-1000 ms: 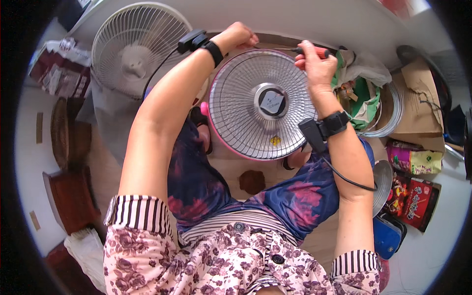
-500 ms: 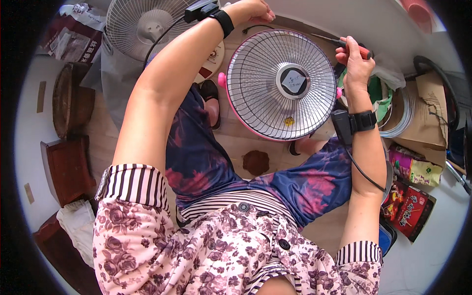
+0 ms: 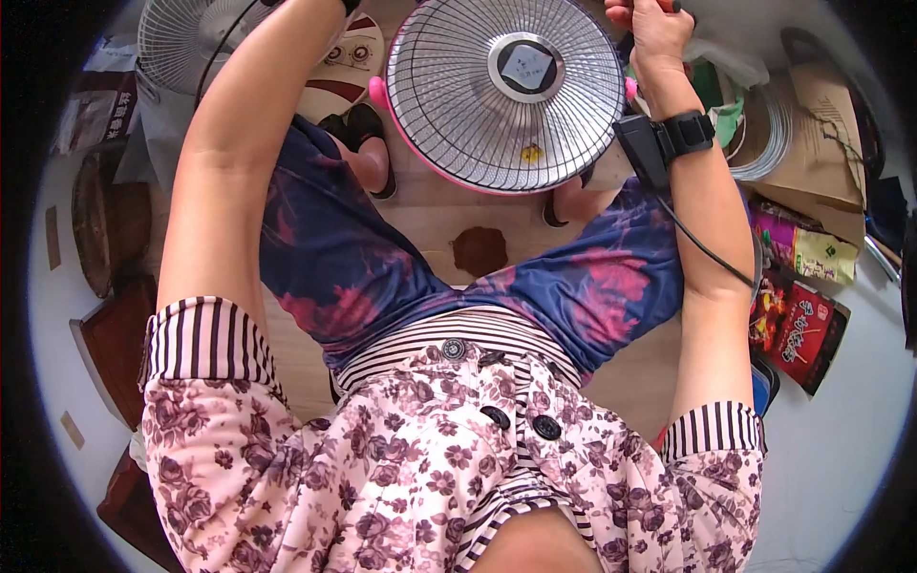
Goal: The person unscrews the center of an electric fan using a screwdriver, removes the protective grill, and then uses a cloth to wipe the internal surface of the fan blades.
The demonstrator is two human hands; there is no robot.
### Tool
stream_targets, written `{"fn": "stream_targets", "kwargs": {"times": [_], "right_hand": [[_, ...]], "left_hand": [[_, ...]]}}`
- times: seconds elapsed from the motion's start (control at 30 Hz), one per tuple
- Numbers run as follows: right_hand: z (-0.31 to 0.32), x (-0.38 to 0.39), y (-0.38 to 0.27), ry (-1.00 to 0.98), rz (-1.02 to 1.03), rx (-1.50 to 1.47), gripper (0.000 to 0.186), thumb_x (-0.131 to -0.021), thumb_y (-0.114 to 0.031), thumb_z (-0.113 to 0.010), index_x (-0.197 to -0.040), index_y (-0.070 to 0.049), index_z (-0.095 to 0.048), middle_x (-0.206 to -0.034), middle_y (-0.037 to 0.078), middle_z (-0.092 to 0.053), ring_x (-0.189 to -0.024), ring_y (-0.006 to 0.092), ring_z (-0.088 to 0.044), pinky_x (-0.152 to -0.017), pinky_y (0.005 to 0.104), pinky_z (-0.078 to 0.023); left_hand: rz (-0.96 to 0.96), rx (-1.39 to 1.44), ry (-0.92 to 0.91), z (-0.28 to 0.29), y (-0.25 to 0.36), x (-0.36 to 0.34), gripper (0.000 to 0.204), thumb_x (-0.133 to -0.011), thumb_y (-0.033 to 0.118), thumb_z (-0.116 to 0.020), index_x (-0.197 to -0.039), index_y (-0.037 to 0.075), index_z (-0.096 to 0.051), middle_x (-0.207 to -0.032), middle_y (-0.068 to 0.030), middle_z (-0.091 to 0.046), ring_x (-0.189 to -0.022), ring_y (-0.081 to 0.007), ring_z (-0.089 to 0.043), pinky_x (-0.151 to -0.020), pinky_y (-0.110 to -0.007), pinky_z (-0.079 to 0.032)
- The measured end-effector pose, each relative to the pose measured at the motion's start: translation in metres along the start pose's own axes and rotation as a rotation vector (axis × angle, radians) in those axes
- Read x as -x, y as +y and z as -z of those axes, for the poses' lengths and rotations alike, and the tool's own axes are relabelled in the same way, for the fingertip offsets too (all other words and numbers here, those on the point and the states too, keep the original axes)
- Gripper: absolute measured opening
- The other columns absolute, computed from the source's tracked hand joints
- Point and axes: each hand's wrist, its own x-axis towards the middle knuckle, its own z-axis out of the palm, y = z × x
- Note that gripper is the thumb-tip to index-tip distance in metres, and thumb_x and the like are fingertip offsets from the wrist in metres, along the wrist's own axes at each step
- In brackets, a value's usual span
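A round dish-shaped heater (image 3: 458,105) with a pink rim, a black wire grille and a silver reflector stands between my knees. Its pink side knobs (image 3: 379,93) stick out left and right. Up against the top edge, right of the heater, my right hand (image 3: 657,33) is closed around a screwdriver (image 3: 676,6); only a dark bit of it shows, the rest being hidden by the fingers or cut off. My left forearm (image 3: 244,119) reaches up past the heater's left side, and its hand lies beyond the top edge.
A white fan (image 3: 186,43) stands at the upper left, beside a round patterned board (image 3: 349,57). Coiled wire (image 3: 769,138), a cardboard box (image 3: 821,153) and a red package (image 3: 798,329) sit to the right. Wooden stools (image 3: 110,344) line the left wall. A brown patch (image 3: 479,250) marks the floor.
The view has shifted, so the heater and both arms sit higher in the picture. My left hand has passed out at the top. My right hand still grips the screwdriver.
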Motion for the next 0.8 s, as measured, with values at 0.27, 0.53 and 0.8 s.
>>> {"fn": "stream_targets", "kwargs": {"times": [0.27, 0.53, 0.8], "right_hand": [[0.008, 0.009, -0.002, 0.033, -0.005, 0.022, 0.016, -0.082, -0.015, -0.062, -0.075, -0.001, -0.062, -0.062, 0.007, -0.061, -0.044, 0.0102, -0.054, -0.042, 0.0215, -0.043], [0.008, 0.013, -0.005, 0.02, -0.018, -0.028, 0.014, -0.08, -0.013, -0.063, -0.073, -0.001, -0.06, -0.061, 0.006, -0.059, -0.044, 0.0097, -0.053, -0.041, 0.0203, -0.042], [0.011, 0.011, -0.004, 0.008, 0.033, 0.005, 0.016, -0.081, -0.015, -0.064, -0.075, 0.0, -0.063, -0.061, 0.006, -0.061, -0.044, 0.0098, -0.054, -0.043, 0.0205, -0.042]], "left_hand": [[-0.063, -0.073, -0.029, 0.004, -0.009, -0.004, 0.007, -0.079, 0.006, -0.064, -0.083, 0.001, -0.067, -0.071, -0.0051, -0.063, -0.066, -0.0147, -0.059, -0.059, -0.028, -0.047], [-0.028, -0.15, -0.006, -0.002, -0.002, 0.003, 0.005, -0.078, 0.006, -0.064, -0.08, 0.002, -0.066, -0.069, -0.0044, -0.062, -0.06, -0.0149, -0.056, -0.056, -0.029, -0.045], [-0.048, -0.162, -0.177, 0.005, 0.0, 0.0, 0.004, -0.079, 0.004, -0.062, -0.077, 0.001, -0.065, -0.064, -0.0025, -0.057, -0.053, -0.0106, -0.051, -0.047, -0.025, -0.04]]}}
